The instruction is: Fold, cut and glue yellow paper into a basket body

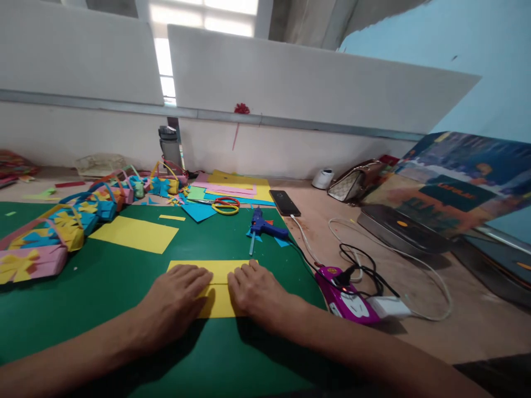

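Because our two hands come at the yellow sheet point(220, 303) from opposite sides, we seem to steady it evenly, so neither end can skew. It lies right in front of us on the green mat point(99, 293), a crosswise line running between our fingertips, and the mat probably gives it a flat backing. Beyond it, the blue glue gun point(261, 224) sits off to the right, likely because its cord leads to the purple power strip point(338, 296) on that side. A second yellow sheet point(135, 234) lies apart, farther off and to the left, near the row of little paper baskets point(74, 239), which leaves our working spot uncluttered, we judge.

As for the grip, our left hand point(178, 296) rests knuckles up, fingers bent and close together over the paper. Our right hand point(259, 293) mirrors it, fingers curled onto the other side. Both touch the sheet, with a gap between them; whether thumb and fingers pinch it underneath, we cannot tell
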The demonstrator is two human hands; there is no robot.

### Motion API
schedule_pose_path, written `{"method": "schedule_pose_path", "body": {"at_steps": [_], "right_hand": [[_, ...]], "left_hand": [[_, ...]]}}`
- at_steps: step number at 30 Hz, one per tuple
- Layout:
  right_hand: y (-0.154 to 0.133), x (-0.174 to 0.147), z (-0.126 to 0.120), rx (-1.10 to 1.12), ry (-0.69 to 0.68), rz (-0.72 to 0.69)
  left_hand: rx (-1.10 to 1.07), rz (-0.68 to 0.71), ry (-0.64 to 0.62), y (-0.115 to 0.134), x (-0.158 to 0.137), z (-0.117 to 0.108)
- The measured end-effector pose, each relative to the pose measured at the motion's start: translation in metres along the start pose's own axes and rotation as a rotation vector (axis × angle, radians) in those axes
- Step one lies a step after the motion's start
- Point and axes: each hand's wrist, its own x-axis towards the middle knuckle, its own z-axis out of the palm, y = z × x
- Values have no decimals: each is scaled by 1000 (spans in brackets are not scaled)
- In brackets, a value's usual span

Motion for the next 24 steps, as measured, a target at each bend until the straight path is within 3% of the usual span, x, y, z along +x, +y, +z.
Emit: {"method": "schedule_pose_path", "body": {"at_steps": [4,11,14,20,22,24], "right_hand": [[-10,7,10,-199,78,-165],[-2,14,21,-121,120,-152],[1,17,16,-72,114,-74],[16,10,-9,93,136,243],[24,4,-16,168,145,297],[30,-2,-21,352,157,320]], "left_hand": [[-124,31,-96,14,12,19],[-152,26,-57,12,10,20],[-110,39,-7,13,9,17],[24,189,155,12,8,6],[50,172,150,8,11,2],[36,143,65,3,14,-2]]}}
